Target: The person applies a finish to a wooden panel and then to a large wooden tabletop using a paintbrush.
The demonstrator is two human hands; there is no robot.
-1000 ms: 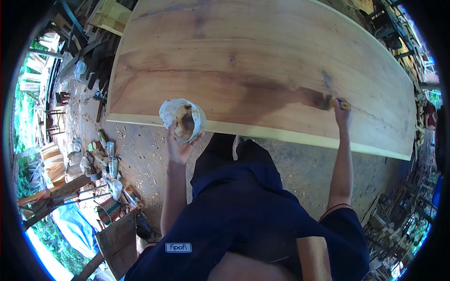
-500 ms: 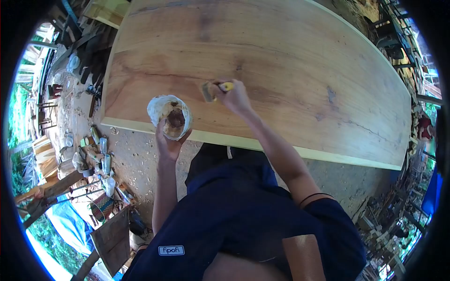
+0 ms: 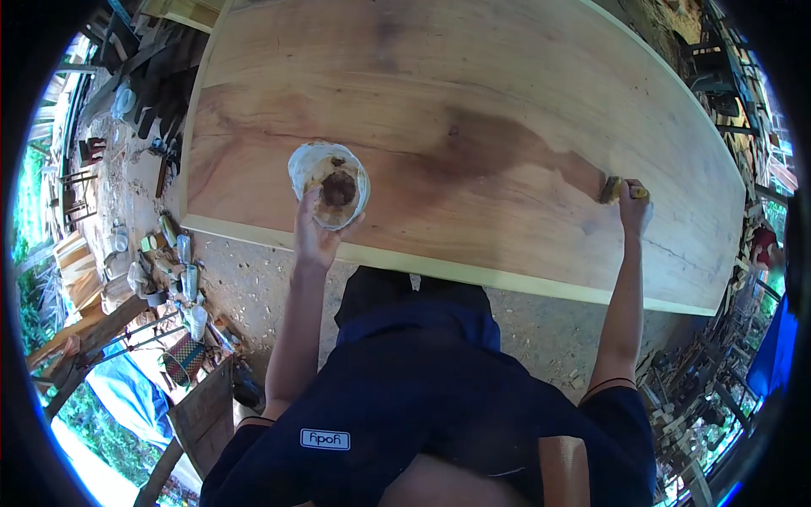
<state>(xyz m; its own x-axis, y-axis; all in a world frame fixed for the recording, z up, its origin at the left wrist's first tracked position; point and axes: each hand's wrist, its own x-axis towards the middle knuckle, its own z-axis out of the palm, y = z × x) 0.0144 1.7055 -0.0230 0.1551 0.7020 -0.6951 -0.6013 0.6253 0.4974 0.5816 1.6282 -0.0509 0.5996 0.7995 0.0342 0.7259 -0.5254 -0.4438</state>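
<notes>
A wide wooden panel (image 3: 338, 106) with a pale edge fills the upper view. My left hand (image 3: 317, 239) is closed around a white plastic container (image 3: 306, 163), which is stained inside and has brown contents at the bottom. It is held over the panel's near edge. Farther right, my right hand (image 3: 634, 213) grips a paintbrush (image 3: 611, 189) by its yellow handle, the bristles against the wood. A darker, wet-looking streak (image 3: 494, 139) runs across the panel toward the bristles.
Bottles and jars (image 3: 187, 275) stand on the shavings-strewn floor at left, near a woven basket (image 3: 183, 359) and an upright board (image 3: 205, 418). Dark timber pieces (image 3: 169, 93) lie beyond the panel's left end. Scrap wood (image 3: 688, 406) is piled at lower right.
My right hand has swept the paintbrush far to the right across the panel, and a dark streak now shows behind it. My left hand and the container have shifted slightly right in view.
</notes>
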